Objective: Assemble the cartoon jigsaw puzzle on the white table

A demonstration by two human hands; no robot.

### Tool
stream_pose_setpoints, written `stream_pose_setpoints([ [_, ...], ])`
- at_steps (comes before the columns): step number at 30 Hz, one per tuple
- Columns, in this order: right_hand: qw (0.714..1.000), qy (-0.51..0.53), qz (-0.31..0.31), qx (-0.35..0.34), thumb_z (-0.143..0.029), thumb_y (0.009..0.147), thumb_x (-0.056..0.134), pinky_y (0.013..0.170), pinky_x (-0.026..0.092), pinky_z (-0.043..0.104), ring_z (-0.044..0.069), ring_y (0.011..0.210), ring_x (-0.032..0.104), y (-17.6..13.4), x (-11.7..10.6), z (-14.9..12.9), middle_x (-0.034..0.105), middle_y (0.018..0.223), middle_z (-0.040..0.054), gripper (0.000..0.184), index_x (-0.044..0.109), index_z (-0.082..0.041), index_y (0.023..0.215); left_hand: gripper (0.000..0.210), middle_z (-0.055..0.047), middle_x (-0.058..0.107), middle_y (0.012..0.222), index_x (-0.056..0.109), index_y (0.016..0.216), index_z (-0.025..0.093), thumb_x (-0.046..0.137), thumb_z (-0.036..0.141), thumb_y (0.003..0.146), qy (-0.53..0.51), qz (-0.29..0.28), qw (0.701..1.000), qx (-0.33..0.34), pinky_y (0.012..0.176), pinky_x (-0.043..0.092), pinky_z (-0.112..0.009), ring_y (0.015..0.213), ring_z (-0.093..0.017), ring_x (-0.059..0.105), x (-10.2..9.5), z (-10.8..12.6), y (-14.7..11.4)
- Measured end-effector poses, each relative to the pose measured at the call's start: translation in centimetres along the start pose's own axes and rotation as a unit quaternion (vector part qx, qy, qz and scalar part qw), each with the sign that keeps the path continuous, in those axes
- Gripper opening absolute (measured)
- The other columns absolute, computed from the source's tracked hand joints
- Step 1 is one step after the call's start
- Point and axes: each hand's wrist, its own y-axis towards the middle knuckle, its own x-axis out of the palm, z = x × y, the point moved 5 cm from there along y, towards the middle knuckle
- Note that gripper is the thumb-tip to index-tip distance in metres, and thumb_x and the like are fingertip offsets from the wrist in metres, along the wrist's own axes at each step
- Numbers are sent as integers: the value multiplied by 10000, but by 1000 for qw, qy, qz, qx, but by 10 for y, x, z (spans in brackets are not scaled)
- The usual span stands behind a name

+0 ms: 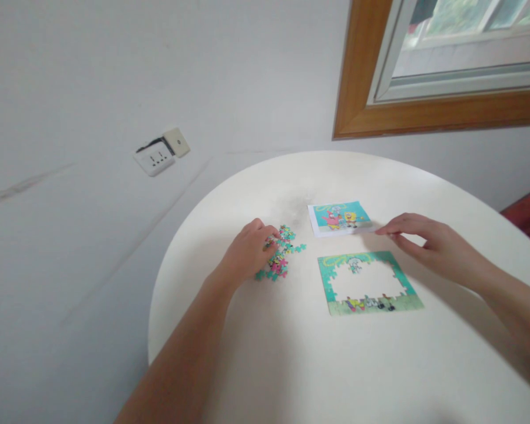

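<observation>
My left hand [247, 250] rests at the left side of a pile of loose jigsaw pieces [285, 235], touching it. Its fingers curve over the pieces, with thumb and forefinger apart. My right hand [428, 238] is beside the lower right corner of a picture card [340, 217] showing cartoon figures. Its thumb and fingers are pinched together; what is between them is too small to make out. Nearer to me lies the partly assembled jigsaw [327, 285]. Its border is joined, several figure parts line the bottom edge, and a small joined cluster hangs from the top inside.
Everything lies on a round white table [274, 359] against a pale wall [247, 70]. A loose wall socket [155, 158] is at the left. A wood-framed window [441, 109] is at the upper right, and something dark red [527, 212] stands beyond the table's right edge.
</observation>
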Motion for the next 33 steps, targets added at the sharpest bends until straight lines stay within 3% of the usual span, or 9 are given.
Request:
stream_pose_setpoints([
  [3,1000,-2,-3,3,-286,880,473,670,524,310,205,932,632,0,1,0,690,1025,81,241,698,-233,947,230,-31,496,872,668,1023,219,548,216,827,-2,2,1000,3,858,446,-339,822,-193,542,0,2,1],
  [9,1000,4,-13,12,-271,886,475,513,465,239,195,935,623,-1,1,0,680,1053,80,240,696,-234,973,222,-36,501,860,664,1002,202,541,187,818,-8,-11,1000,6,857,448,-351,819,-197,536,-2,3,0],
  [14,1000,7,-11,14,-273,886,478,508,465,237,206,954,618,-1,2,1,676,1052,93,237,697,-228,967,208,-37,499,880,659,957,193,519,153,809,-36,-18,999,19,837,450,-337,803,-183,538,0,0,-1],
  [23,1000,13,-13,18,-291,889,480,489,475,237,224,947,629,-1,-1,-4,682,1045,97,237,701,-237,958,215,-46,525,892,676,980,183,574,267,810,-43,-21,999,3,793,451,-327,812,-192,553,-7,-13,-2],
  [28,1000,0,-14,7,-293,899,467,668,540,330,230,949,632,-1,1,-2,688,1029,88,244,698,-242,955,208,-44,524,892,684,981,192,573,263,820,-40,-31,999,3,773,447,-310,804,-187,560,-4,-11,-2],
  [31,1000,0,-5,-14,-289,905,472,848,519,409,228,977,624,0,5,-4,677,1049,72,236,693,-256,982,204,-38,514,872,684,980,195,567,254,825,-40,-30,999,-1,745,441,-302,781,-182,558,-3,-10,-1],
  [33,999,-11,4,-41,-280,897,488,888,497,432,233,1000,614,2,8,-11,665,1067,69,241,695,-267,1019,196,-35,512,866,687,968,196,563,241,822,-44,-27,999,-3,725,438,-293,762,-176,555,-2,-9,-1],
])
